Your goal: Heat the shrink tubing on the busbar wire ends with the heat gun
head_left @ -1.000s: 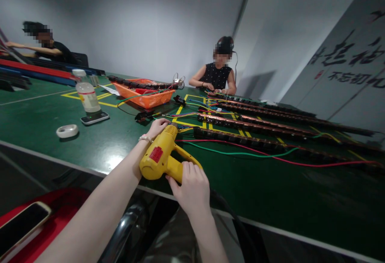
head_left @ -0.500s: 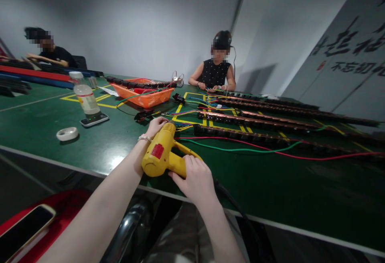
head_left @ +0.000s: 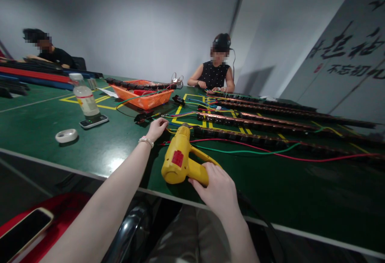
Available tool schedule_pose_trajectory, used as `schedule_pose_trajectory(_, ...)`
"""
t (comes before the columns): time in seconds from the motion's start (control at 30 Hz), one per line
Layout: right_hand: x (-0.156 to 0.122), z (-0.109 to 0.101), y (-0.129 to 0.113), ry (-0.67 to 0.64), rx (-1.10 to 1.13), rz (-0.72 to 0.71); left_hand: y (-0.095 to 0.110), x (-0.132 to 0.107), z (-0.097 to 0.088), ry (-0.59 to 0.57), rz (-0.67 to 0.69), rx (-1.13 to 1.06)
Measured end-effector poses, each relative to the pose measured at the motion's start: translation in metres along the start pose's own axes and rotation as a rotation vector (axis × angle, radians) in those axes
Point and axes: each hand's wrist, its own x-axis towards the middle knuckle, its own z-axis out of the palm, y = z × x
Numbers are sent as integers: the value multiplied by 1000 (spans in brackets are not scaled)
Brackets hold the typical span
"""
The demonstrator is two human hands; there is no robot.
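My right hand is wrapped round the handle of a yellow heat gun with a red label. The gun's nozzle points away from me, toward the nearest long black-and-copper strip. Left of the nozzle, my left hand has its fingers pinched together at the ends of thin coloured wires leading from that strip. The exact grip is small and partly hidden by the fingers. A red wire and a green wire lie along the table on the gun's right.
More black-and-copper strips lie across the green table. An orange basket holds another strip. A bottle stands by a phone-like device and a white ring-shaped item. Two people sit at the far side.
The heat gun has moved right with my right hand, away from my left wrist. My left hand stays at the wire ends, now less covered by the gun.
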Motion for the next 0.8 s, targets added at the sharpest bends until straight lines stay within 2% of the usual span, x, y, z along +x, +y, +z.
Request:
schedule_pose_trajectory(0.27, -3, -1, 2, 18, -71, 22, 3, -1, 2, 8, -44, 61)
schedule_pose_trajectory(0.43, -3, 1, 0, 25, -119, 15, 10, -4, 3, 48, -97, 21)
schedule_pose_trajectory(0.63, -2, 8, -3, 50, -161, -6, 3, 0, 4, 41, -142, -74)
schedule_pose_trajectory(0.8, 4, 13, -16, 30, -166, -22, 4, 0, 1, 33, -140, -127)
